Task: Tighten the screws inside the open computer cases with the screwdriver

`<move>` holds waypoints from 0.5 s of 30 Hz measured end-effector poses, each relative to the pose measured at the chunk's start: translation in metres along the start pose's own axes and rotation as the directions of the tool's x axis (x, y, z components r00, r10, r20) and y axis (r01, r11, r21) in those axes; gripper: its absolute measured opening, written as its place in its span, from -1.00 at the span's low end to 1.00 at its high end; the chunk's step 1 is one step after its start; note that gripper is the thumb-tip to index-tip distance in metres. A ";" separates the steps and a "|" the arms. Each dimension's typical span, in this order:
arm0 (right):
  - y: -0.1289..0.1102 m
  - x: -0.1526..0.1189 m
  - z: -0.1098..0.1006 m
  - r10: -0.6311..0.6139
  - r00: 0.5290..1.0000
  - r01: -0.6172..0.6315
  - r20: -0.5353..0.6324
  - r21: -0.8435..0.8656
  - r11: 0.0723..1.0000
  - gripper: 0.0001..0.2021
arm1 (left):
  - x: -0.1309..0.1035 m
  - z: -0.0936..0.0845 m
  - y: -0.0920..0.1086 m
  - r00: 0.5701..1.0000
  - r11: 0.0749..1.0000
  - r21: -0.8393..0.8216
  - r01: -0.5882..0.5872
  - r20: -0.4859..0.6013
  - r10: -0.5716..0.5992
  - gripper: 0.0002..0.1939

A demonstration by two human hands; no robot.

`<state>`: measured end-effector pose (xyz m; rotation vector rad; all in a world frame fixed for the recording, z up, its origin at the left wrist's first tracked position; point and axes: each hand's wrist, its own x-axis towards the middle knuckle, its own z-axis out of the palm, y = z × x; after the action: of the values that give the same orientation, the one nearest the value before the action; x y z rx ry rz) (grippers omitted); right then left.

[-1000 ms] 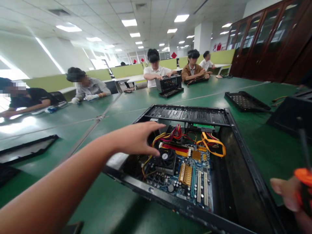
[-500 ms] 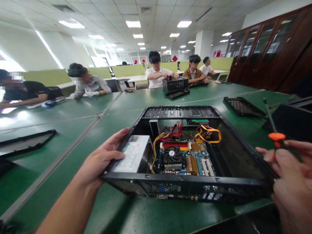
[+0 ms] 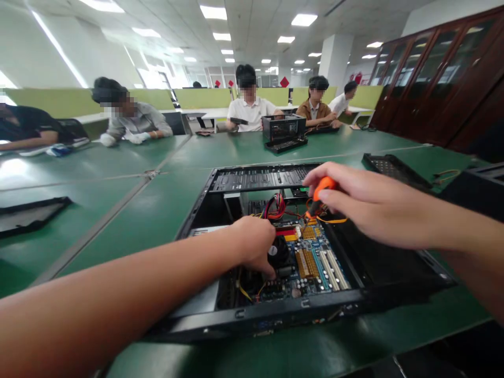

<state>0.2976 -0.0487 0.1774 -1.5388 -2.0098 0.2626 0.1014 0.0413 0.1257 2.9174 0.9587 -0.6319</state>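
The right hand (image 3: pixel 350 197) wraps its fingers around a screwdriver (image 3: pixel 325 185) over the motherboard (image 3: pixel 321 254); whether the left hand (image 3: pixel 255 241) grips the fan (image 3: pixel 280 253) is unclear.

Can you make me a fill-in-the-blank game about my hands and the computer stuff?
1. The right hand holds a screwdriver with a bright ____ handle.
2. The left hand is right by the round black ____ inside the open computer case.
3. The big table under the case is ____.

Missing words: orange; fan; green.
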 end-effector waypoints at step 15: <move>0.022 0.031 0.064 -0.043 0.966 0.076 0.255 -0.123 0.990 -0.81 | -0.077 0.002 -0.013 0.957 0.971 -0.240 0.020 -0.277 -0.088 -0.27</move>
<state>0.2747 -0.0011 0.1248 -1.5883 -2.3085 0.3213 0.0368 0.0080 0.1549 2.8221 1.0583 -0.0833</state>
